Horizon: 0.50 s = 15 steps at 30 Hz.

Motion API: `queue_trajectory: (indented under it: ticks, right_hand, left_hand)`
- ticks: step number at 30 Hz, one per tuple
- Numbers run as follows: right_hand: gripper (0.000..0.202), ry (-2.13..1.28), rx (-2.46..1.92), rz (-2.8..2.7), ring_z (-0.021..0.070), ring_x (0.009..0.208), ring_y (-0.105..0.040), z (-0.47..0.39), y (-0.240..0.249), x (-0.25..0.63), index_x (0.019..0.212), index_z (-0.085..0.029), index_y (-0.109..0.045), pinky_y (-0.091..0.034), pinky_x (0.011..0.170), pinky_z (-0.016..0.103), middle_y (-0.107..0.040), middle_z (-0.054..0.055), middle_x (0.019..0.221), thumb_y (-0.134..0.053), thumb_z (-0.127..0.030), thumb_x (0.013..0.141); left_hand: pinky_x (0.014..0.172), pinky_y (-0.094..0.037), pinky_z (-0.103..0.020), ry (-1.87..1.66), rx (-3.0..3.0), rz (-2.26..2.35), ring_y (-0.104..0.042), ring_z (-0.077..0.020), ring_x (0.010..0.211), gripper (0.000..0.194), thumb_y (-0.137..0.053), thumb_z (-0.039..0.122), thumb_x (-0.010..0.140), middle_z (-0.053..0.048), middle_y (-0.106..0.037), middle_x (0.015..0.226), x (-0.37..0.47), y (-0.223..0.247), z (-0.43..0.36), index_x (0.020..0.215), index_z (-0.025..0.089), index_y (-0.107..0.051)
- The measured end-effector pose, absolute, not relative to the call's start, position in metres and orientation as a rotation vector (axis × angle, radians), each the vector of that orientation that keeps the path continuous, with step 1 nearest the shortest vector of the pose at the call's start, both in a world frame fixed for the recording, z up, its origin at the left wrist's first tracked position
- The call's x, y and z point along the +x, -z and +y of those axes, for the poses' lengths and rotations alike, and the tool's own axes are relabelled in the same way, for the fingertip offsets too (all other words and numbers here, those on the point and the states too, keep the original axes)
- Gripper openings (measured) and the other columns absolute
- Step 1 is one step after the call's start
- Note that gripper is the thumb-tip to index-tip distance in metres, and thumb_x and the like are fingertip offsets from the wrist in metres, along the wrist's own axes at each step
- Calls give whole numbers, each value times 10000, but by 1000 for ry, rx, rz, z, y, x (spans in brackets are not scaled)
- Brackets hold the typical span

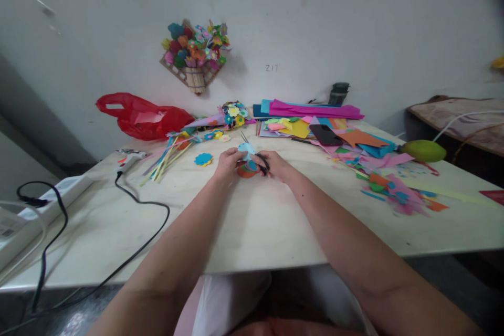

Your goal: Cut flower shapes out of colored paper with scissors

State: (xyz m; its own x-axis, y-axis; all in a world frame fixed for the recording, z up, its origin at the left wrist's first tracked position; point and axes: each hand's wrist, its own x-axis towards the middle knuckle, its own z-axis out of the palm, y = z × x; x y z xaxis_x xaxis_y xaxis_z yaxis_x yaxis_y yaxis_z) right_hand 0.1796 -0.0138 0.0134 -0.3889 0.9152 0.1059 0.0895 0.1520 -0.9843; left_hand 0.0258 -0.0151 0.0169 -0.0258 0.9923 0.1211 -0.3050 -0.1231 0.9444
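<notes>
My left hand [228, 163] pinches a light blue paper piece [245, 150] with a rounded, scalloped outline. My right hand [274, 165] is closed around the black handles of a pair of scissors [263, 161], whose thin blades point away from me behind the paper. Under my hands lie an orange paper circle [245, 172] and a darker blue one, partly covered by my fingers. To the left, a blue flower-shaped paper cutout [203, 159] rests over a yellow one.
A glue gun [129, 160] with a black cord lies left, near a white power strip [66, 189]. Paper strips [169, 155] and a red plastic bag [137, 115] are at the back left. Paper scraps [401, 191], a phone [325, 135] and coloured sheets [315, 110] spread across the right.
</notes>
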Motion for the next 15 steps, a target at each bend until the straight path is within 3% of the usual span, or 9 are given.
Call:
queue_trajectory:
  ticks: [15]
  right_hand:
    - [281, -1305, -1061, -1645, 60, 343, -460, -17, -18, 179, 725, -146, -541, -217, 244, 148, -523, -17, 508, -633, -411, 723]
  left_hand:
    - [631, -490, -266, -1440, 1031, 945, -558, -112, 557, 206, -708, 196, 537, 0, -570, 567, 19, -14, -9, 539, 155, -506]
